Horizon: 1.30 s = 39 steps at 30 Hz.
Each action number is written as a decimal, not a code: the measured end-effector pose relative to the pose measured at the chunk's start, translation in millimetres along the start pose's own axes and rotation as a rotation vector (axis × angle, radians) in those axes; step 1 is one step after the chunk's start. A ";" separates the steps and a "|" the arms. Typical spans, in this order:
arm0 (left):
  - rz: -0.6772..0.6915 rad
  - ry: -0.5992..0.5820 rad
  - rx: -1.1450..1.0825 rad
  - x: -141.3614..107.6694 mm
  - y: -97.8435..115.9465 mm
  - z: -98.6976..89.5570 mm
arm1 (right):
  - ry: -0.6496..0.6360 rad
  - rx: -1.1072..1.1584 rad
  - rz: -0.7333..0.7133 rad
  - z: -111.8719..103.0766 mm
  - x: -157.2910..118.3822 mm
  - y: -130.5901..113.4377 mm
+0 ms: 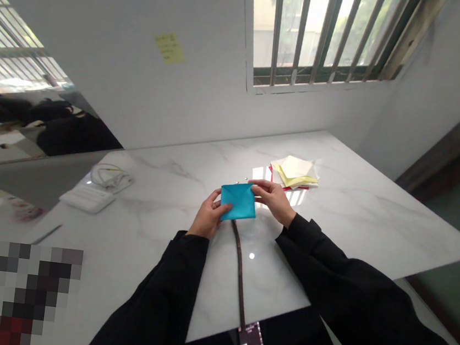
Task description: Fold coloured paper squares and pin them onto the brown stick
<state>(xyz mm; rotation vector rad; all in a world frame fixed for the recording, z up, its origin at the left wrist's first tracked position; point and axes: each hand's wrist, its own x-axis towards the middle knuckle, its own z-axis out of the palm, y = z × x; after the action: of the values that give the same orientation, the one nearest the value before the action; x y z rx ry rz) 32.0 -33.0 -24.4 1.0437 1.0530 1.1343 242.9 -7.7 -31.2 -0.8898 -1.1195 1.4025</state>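
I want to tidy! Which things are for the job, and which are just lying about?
Job:
Folded blue paper rectangle, in left hand and right hand
Perhaps white, yellow and red paper pile

Probably lying about:
Coiled white cable
Flat white box

Some fingertips of the left hand are hidden from me behind the blue envelope, as is the upper end of the brown strap below the hands. Beyond the left hand, handwriting on the yellow sticky note is too small for me to read. Below the left hand, leftward, pixel blocks mask an object. Beyond the right hand, the top edge crops the barred window.
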 end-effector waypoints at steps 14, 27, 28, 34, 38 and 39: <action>0.007 -0.014 0.017 0.7 -0.1 1.3 | -0.013 -0.061 0.024 -0.7 -0.8 0.5; 0.071 0.011 0.062 2.0 -3.7 -0.5 | 0.013 -0.042 0.032 -1.3 1.6 2.9; 0.073 0.024 0.061 1.3 -2.2 -0.1 | 0.013 -0.046 0.029 -1.3 1.8 2.8; 0.120 0.009 0.067 -2.2 4.0 2.6 | 0.014 -0.103 -0.025 -0.5 0.0 1.8; 0.134 0.034 0.098 -2.8 4.0 3.2 | 0.003 -0.121 -0.043 0.1 -1.2 1.6; 0.139 0.040 0.106 -2.5 3.6 3.1 | 0.001 -0.125 -0.041 0.4 -1.2 1.7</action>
<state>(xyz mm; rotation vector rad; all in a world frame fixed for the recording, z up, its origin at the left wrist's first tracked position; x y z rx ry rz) 34.2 -35.3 -20.0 1.1968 1.0956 1.2257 242.3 -8.9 -32.8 -0.9503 -1.2290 1.3097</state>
